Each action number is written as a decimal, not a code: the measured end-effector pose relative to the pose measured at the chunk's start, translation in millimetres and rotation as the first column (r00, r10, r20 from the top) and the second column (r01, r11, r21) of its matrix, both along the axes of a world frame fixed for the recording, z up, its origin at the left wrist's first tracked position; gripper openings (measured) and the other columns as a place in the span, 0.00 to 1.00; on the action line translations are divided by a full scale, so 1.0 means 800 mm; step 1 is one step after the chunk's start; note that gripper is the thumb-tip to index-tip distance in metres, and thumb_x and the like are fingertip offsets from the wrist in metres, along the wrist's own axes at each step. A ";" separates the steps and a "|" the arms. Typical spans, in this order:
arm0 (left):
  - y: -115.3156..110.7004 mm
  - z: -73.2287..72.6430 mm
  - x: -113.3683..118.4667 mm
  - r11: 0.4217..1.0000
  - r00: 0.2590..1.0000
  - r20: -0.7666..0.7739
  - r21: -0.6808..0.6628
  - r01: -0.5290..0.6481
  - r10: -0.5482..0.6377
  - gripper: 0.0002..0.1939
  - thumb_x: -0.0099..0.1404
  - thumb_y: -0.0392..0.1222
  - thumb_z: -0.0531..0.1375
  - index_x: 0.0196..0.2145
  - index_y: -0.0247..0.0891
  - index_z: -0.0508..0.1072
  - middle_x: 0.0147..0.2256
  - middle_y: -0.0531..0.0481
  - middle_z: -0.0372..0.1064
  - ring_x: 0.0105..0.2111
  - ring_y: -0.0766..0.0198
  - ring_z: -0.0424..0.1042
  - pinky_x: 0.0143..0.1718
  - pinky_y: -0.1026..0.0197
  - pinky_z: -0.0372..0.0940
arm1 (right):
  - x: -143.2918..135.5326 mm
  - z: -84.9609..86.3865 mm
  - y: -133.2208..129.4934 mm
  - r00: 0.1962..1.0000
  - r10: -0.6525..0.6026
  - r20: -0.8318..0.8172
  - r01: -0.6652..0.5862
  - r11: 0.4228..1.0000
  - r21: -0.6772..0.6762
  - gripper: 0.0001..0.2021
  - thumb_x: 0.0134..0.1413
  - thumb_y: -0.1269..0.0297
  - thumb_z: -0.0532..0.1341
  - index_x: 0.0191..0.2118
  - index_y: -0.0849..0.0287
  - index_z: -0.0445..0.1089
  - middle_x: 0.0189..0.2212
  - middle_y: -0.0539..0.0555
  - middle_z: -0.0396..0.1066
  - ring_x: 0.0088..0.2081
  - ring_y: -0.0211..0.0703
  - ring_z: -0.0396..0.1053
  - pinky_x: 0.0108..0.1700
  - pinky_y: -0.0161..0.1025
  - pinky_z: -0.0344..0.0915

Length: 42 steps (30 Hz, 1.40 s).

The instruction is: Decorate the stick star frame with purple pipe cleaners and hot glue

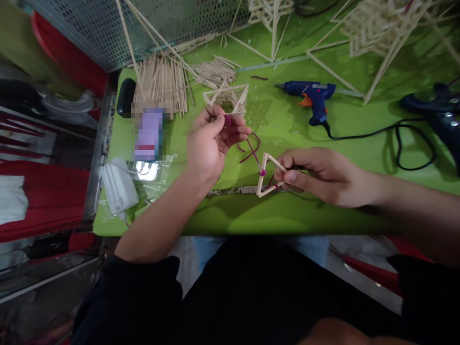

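My right hand [319,175] pinches one corner of a small square frame of wooden sticks [262,184], held above the green table. Purple yarn [254,152] is knotted round the frame's left stick and runs loosely up toward my left hand [212,143]. Thumb and forefinger of my left hand are pressed together on the yarn, its other fingers curled loosely. Just beyond my left hand stands a small open structure of glued sticks [237,98]. Beneath the frame lies a thin patterned tool [247,189], partly hidden by the frame and my right hand.
A blue glue gun [312,96] with a black cord lies on the green table [215,223]. Piles of sticks [161,81] lie at the back left. Larger stick structures [377,28] stand at the back right. A white charger [118,187] sits near the left edge.
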State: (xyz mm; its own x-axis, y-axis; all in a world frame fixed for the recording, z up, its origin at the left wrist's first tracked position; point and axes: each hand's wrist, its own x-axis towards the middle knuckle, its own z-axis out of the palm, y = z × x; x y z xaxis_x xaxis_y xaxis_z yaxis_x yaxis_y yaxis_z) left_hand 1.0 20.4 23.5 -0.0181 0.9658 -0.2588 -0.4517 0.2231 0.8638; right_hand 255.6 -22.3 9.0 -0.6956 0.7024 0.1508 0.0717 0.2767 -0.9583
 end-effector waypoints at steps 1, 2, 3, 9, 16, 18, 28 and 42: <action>0.000 0.000 0.000 1.000 1.000 0.007 0.000 0.005 -0.005 0.09 0.82 0.38 0.66 0.40 0.43 0.71 0.32 0.54 0.84 0.31 0.65 0.87 0.37 0.66 0.81 | 0.000 0.000 0.000 1.000 0.000 -0.006 0.000 1.000 -0.002 0.07 0.79 0.60 0.71 0.45 0.56 0.80 0.35 0.50 0.78 0.34 0.38 0.72 0.36 0.38 0.67; 0.000 -0.001 -0.001 1.000 1.000 0.014 -0.006 0.008 -0.008 0.09 0.81 0.38 0.66 0.41 0.44 0.72 0.32 0.54 0.84 0.32 0.65 0.87 0.37 0.65 0.81 | 0.000 0.000 0.000 1.000 0.000 -0.012 0.000 1.000 -0.008 0.07 0.78 0.60 0.72 0.45 0.55 0.80 0.34 0.50 0.78 0.33 0.38 0.72 0.35 0.38 0.66; 0.000 -0.002 -0.001 1.000 1.000 0.020 -0.015 0.011 -0.010 0.08 0.80 0.38 0.67 0.42 0.44 0.72 0.32 0.55 0.83 0.32 0.65 0.87 0.38 0.65 0.81 | 0.000 0.000 0.000 1.000 -0.002 -0.020 0.001 1.000 -0.015 0.07 0.78 0.60 0.72 0.44 0.55 0.80 0.34 0.50 0.78 0.33 0.38 0.71 0.34 0.38 0.66; -0.007 -0.003 -0.002 0.990 0.991 -0.077 0.070 0.119 -0.114 0.07 0.78 0.34 0.66 0.39 0.42 0.76 0.34 0.53 0.82 0.31 0.65 0.84 0.37 0.64 0.79 | 0.000 0.001 0.003 0.998 -0.051 -0.041 0.050 0.998 -0.028 0.09 0.78 0.59 0.72 0.42 0.55 0.79 0.32 0.50 0.75 0.31 0.37 0.68 0.32 0.39 0.64; -0.018 0.002 -0.009 0.792 0.786 -0.398 0.198 0.577 -0.473 0.09 0.77 0.35 0.67 0.40 0.40 0.89 0.35 0.48 0.82 0.35 0.66 0.78 0.40 0.63 0.72 | 0.009 -0.005 0.012 0.973 -0.224 -0.062 0.214 0.966 -0.143 0.16 0.78 0.50 0.71 0.40 0.55 0.80 0.31 0.53 0.76 0.30 0.41 0.69 0.31 0.42 0.64; -0.019 0.000 -0.010 0.766 0.756 -0.452 0.212 0.607 -0.474 0.10 0.75 0.33 0.67 0.40 0.41 0.89 0.36 0.48 0.83 0.38 0.64 0.78 0.43 0.62 0.71 | 0.009 -0.011 0.018 0.951 -0.290 -0.112 0.266 0.945 -0.189 0.15 0.76 0.51 0.73 0.38 0.56 0.81 0.30 0.54 0.76 0.30 0.42 0.71 0.30 0.43 0.65; -0.019 0.006 -0.012 0.778 0.702 -0.596 0.197 0.597 -0.388 0.11 0.75 0.39 0.70 0.32 0.42 0.85 0.29 0.49 0.73 0.31 0.63 0.66 0.35 0.55 0.55 | -0.002 -0.014 0.024 0.889 -0.438 -0.135 0.401 0.885 -0.237 0.25 0.70 0.39 0.77 0.32 0.54 0.78 0.26 0.53 0.72 0.26 0.40 0.67 0.26 0.43 0.59; -0.027 0.014 -0.006 0.867 0.777 -0.563 0.198 0.457 -0.281 0.11 0.74 0.34 0.73 0.31 0.39 0.85 0.28 0.50 0.72 0.30 0.65 0.65 0.33 0.57 0.56 | -0.003 -0.008 0.026 0.825 -0.536 -0.178 0.501 0.840 -0.209 0.25 0.68 0.41 0.79 0.31 0.55 0.78 0.23 0.51 0.71 0.23 0.38 0.65 0.25 0.43 0.54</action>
State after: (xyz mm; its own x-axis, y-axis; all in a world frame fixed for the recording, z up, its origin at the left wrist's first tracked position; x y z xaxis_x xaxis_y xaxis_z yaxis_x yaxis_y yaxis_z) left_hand -4.2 -1.6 34.4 0.3152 0.9490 -0.0065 0.1247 -0.0346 0.9916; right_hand 253.2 -1.6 2.5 -0.1828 0.9756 0.1218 -0.0526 0.1140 -0.9921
